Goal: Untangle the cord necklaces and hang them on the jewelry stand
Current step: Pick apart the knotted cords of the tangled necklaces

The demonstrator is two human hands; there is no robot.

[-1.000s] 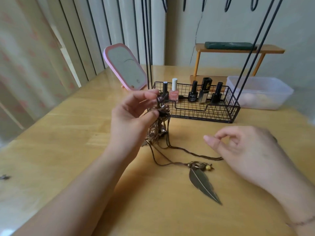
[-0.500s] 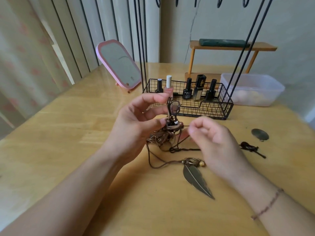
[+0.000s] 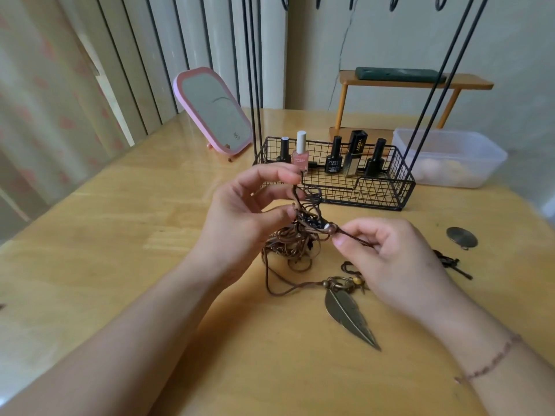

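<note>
A tangle of brown cord necklaces [image 3: 292,244] hangs above the wooden table [image 3: 120,235]. My left hand [image 3: 246,211] pinches its upper loops between thumb and fingers. My right hand [image 3: 387,259] pinches one dark cord just right of a small bead and holds it taut. A brass leaf pendant [image 3: 350,315] lies flat below, joined to the tangle by a loose cord. The black wire jewelry stand [image 3: 339,187] rises behind, its thin rods going up out of view; only the hooks' lower ends show.
Nail polish bottles [image 3: 333,157] stand in the stand's basket. A pink mirror [image 3: 214,111] leans at the back left, a clear plastic box [image 3: 450,157] sits at the right, a small wooden shelf [image 3: 414,85] behind. A round metal pendant [image 3: 461,237] and dark cord piece [image 3: 450,262] lie right.
My right hand came in from the table and took hold of a cord at the tangle, drawing it rightward. The left hand kept its hold and the bundle sits lower over the table.
</note>
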